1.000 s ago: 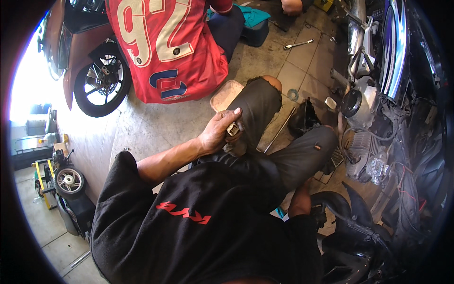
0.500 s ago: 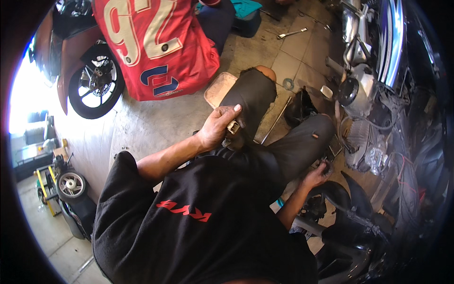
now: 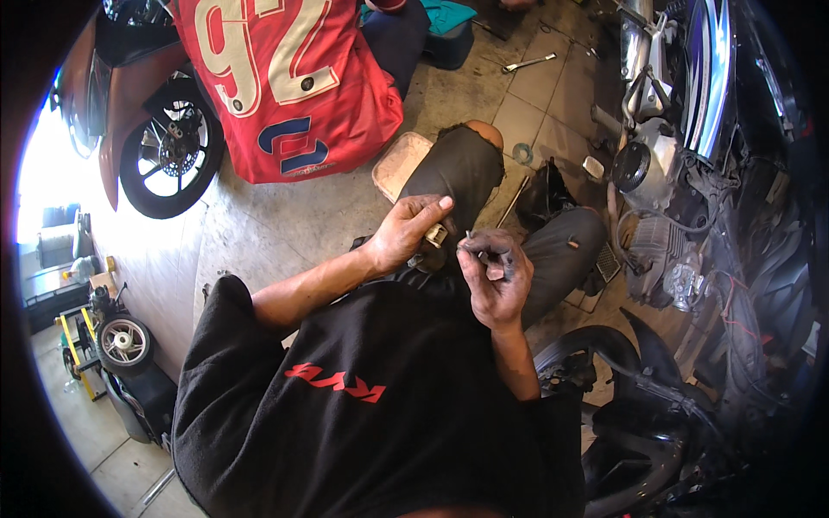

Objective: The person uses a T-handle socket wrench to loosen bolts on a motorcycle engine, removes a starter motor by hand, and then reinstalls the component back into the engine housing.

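My left hand [image 3: 406, 231] is closed around a small metal part [image 3: 436, 236] with a pale, squarish end showing below the thumb. Its lower portion is dark and mostly hidden by the fingers, so I cannot tell its kind. Just to the right, my right hand [image 3: 496, 281] is raised with the palm turned up and the fingers curled. Between thumb and fingertips it pinches a tiny pin-like piece [image 3: 469, 235], too small to make out further. The two hands are close but apart, above my lap. Dark grime covers the right fingers.
At right stands a partly stripped motorcycle with its engine [image 3: 661, 246] exposed. A wrench [image 3: 529, 62], a ring [image 3: 522, 154] and a shallow tray [image 3: 389, 177] lie on the floor. A person in a red shirt [image 3: 294, 95] sits ahead, beside another motorcycle's wheel [image 3: 173, 151].
My right hand has come up and left from beside the motorcycle to my left hand, with a tiny piece in its fingertips. The left hand has shifted slightly right, still gripping the small part.
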Demonstrator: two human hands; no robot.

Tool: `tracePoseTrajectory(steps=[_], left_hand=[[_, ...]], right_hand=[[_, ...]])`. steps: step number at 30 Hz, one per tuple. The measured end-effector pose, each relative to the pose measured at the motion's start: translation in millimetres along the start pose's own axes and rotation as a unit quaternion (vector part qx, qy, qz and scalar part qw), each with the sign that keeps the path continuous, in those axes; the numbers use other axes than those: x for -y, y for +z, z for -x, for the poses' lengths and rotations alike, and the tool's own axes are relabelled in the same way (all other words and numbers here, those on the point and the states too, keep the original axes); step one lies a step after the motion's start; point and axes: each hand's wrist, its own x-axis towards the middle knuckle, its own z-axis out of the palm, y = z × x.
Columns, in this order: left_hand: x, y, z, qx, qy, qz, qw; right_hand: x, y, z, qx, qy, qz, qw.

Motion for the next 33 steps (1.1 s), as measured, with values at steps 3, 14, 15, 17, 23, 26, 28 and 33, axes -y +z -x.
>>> tracePoseTrajectory(steps=[3, 14, 15, 17, 23, 26, 28, 33], left_hand=[[5.9, -3.4, -0.7, -0.003, 0.018, 0.01, 1.0], [0.7, 1.8, 1.5, -0.027, 0.04, 0.006, 0.999], [1.4, 1.3, 1.3, -0.025, 0.037, 0.011, 0.999], [2.1, 0.8, 1.0, -0.024, 0.038, 0.009, 0.999], [3.5, 1.4, 1.2, -0.035, 0.08, -0.055, 0.995], [8.7, -2.2, 0.1, -0.041, 0.113, -0.124, 0.985], [10.3, -3.6, -0.1, -0.052, 0.121, -0.167, 0.977], [6.7, -0.2, 1.1, -0.044, 0.107, -0.114, 0.987]], right_hand=[[5.0, 8.7, 0.0, -0.006, 0.047, 0.075, 0.996], [14.0, 15.7, -10.2, 0.024, -0.038, 0.22, 0.974], [13.5, 16.6, -10.2, 0.019, -0.04, 0.225, 0.973], [13.8, 18.0, -10.2, 0.013, -0.041, 0.235, 0.971], [16.8, 18.1, -11.6, 0.021, -0.076, 0.302, 0.95], [22.1, 18.5, -14.0, 0.038, -0.09, 0.332, 0.938], [23.7, 16.0, -16.5, 0.056, -0.099, 0.344, 0.932], [24.2, 13.3, -22.0, 0.078, -0.086, 0.303, 0.946]])
